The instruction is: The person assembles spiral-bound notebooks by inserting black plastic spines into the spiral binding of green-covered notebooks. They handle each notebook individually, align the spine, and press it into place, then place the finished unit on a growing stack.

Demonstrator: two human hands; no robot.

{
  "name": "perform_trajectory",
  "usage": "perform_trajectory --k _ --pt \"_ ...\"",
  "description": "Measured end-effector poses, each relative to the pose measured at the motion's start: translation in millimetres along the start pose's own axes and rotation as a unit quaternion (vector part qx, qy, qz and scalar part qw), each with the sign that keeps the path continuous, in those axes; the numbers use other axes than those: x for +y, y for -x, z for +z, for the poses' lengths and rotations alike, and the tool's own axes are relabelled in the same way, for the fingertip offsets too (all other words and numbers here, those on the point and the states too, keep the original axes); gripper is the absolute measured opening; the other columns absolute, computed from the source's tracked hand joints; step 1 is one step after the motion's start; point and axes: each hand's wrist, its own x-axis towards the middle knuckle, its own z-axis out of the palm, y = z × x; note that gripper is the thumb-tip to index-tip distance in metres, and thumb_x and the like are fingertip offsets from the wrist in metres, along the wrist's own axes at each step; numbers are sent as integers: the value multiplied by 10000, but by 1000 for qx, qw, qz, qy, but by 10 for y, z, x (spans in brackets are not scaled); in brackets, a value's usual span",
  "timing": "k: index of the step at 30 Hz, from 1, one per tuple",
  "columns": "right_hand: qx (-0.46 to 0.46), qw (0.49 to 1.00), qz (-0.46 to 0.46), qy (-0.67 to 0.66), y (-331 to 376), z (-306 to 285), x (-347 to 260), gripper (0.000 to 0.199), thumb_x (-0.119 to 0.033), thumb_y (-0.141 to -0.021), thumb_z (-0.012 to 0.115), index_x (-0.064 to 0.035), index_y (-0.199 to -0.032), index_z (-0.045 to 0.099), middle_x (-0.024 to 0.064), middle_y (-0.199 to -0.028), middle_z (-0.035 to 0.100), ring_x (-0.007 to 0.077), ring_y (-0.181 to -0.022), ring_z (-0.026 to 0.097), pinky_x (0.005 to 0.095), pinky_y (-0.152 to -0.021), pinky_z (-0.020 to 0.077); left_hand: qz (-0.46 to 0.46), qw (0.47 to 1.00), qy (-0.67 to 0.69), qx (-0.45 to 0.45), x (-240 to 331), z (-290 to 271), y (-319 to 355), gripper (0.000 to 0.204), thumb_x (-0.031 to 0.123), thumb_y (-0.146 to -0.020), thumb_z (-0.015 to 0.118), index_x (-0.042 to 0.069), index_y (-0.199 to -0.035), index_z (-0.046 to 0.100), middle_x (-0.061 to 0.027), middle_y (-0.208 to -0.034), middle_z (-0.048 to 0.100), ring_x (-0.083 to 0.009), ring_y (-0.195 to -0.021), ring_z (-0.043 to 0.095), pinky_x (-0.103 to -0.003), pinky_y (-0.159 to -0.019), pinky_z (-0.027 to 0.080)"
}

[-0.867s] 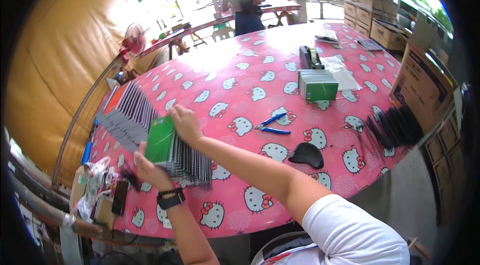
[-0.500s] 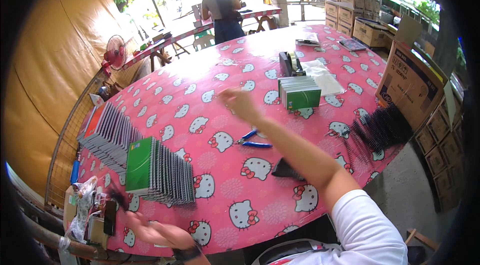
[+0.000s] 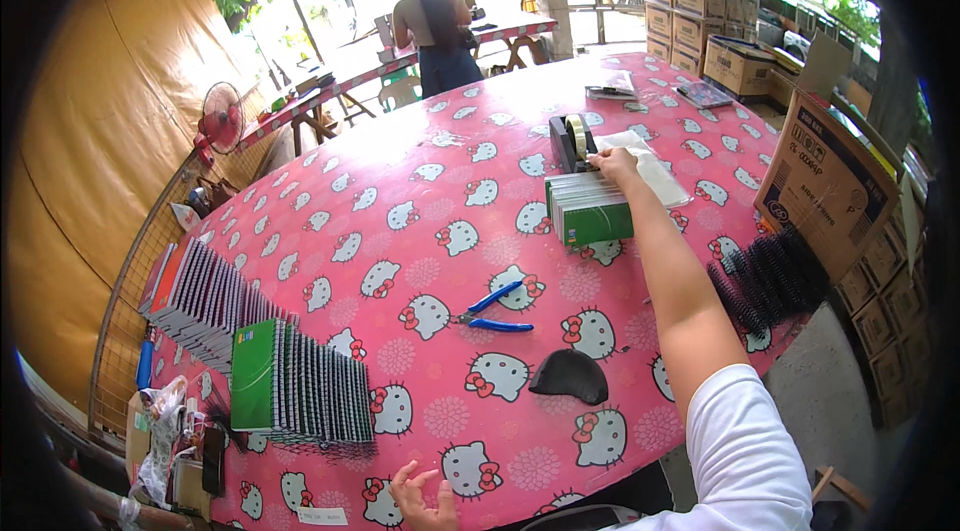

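Observation:
My right hand reaches over a row of green notebooks, its fingers pinched at the front end of a black tape dispenser. They appear to grip the tape end there, though the fingertips partly hide it. Near the front edge of the table, my left hand has its fingers apart and holds nothing. Blue-handled cutters lie with handles spread mid-table. A black curved pad rests nearer me. To the left stand spiral-bound green notebooks and a longer row with a red cover.
Black spiral coils are heaped at the right, before an open carton. A white paper slip lies at the near edge. Plastic-wrapped items sit far left. Beyond the table, a person stands at another table.
My right hand has moved right and away from me to the tape dispenser. My left hand has left the dark bristly thing beside the left notebooks and come right along the near edge.

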Motion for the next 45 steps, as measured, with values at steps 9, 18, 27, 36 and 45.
perform_trajectory --k 9,18,27,36,45 --pt "29 994 -8 -105 -71 6 16 208 -199 -705 820 -67 -847 743 39 -802 715 109 -721 638 249 -703 495 -8 1000 19 0 10 11 -26 285 67 -743 677 57 -1020 613 -154 -1203 536 -329 -1136 482 -451 -994 369" --pt "5 947 -63 -316 -274 -187 385 251 -310 -745 787 -132 -917 749 56 -856 722 183 -894 629 376 -907 435 7 999 41 -11 25 26 -58 306 60 -736 676 53 -1034 606 -156 -1215 526 -330 -1152 472 -447 -1002 365" --pt "37 996 81 20 424 -212 -310 270 -392 -766 738 -199 -955 747 56 -1097 672 321 -1317 300 555 -967 291 -21 999 37 9 -27 2 -7 281 70 -731 673 58 -1004 605 -151 -1236 503 -319 -1171 461 -443 -1013 350" --pt "49 987 117 102 538 -253 -347 274 -346 -767 722 -142 -950 738 44 -1111 660 263 -1280 381 501 -968 338 -78 995 69 0 -22 55 13 272 52 -694 654 46 -960 595 -150 -1218 474 -320 -1177 446 -448 -1026 326" --pt "109 979 12 171 140 -180 89 283 -282 -743 711 -77 -938 717 93 -980 697 309 -994 621 421 -827 518 -69 994 90 -3 -39 59 5 288 34 -683 650 40 -966 600 -148 -1220 475 -312 -1170 452 -434 -1029 326"
